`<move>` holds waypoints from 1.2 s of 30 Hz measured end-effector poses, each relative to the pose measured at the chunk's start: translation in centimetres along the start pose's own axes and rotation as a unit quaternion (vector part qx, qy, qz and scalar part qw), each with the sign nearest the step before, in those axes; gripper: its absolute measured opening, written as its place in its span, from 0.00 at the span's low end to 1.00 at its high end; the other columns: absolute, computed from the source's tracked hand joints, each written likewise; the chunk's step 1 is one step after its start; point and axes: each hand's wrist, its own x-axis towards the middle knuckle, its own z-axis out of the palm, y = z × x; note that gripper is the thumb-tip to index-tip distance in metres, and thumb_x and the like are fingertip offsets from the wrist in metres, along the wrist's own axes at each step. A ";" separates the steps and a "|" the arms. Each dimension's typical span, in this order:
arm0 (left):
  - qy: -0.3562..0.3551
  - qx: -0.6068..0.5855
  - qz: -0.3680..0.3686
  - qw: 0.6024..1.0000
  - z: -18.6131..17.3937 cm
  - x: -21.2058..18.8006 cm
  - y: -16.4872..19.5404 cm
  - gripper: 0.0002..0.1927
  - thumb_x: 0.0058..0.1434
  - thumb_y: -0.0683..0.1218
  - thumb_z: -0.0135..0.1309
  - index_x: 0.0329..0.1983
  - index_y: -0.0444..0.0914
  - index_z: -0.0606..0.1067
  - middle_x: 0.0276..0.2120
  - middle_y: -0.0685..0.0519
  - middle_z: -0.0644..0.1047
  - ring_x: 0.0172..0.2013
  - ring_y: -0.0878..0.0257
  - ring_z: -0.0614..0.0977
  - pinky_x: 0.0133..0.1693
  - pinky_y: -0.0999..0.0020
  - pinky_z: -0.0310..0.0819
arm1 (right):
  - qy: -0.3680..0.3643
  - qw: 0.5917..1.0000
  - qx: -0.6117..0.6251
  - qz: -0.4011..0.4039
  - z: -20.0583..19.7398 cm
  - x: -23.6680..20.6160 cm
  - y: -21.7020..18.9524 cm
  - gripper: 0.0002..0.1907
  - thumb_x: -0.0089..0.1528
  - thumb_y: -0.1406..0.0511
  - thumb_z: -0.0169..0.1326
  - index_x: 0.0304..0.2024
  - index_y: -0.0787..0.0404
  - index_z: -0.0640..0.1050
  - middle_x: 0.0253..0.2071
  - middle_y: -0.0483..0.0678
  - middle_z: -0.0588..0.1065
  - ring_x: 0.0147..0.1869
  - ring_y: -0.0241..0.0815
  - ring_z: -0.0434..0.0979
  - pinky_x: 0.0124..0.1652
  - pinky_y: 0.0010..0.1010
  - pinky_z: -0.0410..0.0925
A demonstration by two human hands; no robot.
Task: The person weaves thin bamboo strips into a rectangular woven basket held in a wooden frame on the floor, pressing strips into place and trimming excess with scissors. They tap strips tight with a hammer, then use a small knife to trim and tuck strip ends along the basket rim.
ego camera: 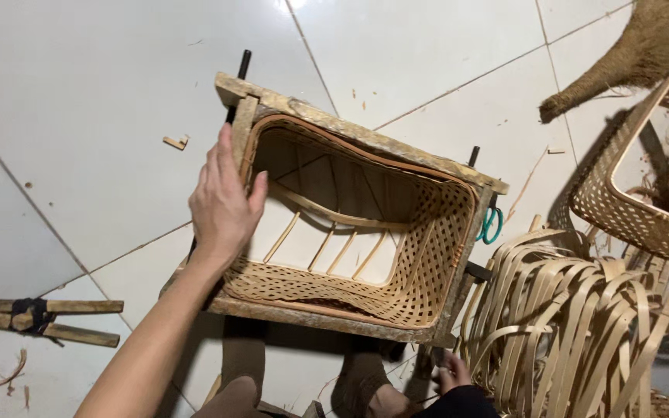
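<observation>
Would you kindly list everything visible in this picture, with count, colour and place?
woven basket: one, tan, centre, inside the frame
wooden frame: one, weathered brown, around the basket
bamboo strips: a bundle, pale tan, lower right
second basket: one, tan, right edge
scissors: one pair, teal handles, beside the frame's right side
tied sticks: one bundle, brown, left edge
tiled floor: white
left hand: on the frame's left end, thumb inside the basket rim
right hand: bottom edge, low beside the strips; grip unclear

Left arm [145, 356] bare; right hand [452, 373] emerges from a dark sleeve [462, 402].
</observation>
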 end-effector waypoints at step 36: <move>0.014 -0.015 -0.012 1.000 1.7 0.7 -1.1 0.45 0.66 0.49 0.58 0.77 0.31 0.46 0.63 0.32 0.69 0.52 0.43 0.79 0.47 0.48 0.80 | -0.113 0.298 -0.880 -0.351 2.5 -0.1 -33.7 0.24 0.71 0.64 0.33 0.70 0.50 0.62 0.61 0.67 0.66 0.22 0.33 0.71 0.18 0.21 0.73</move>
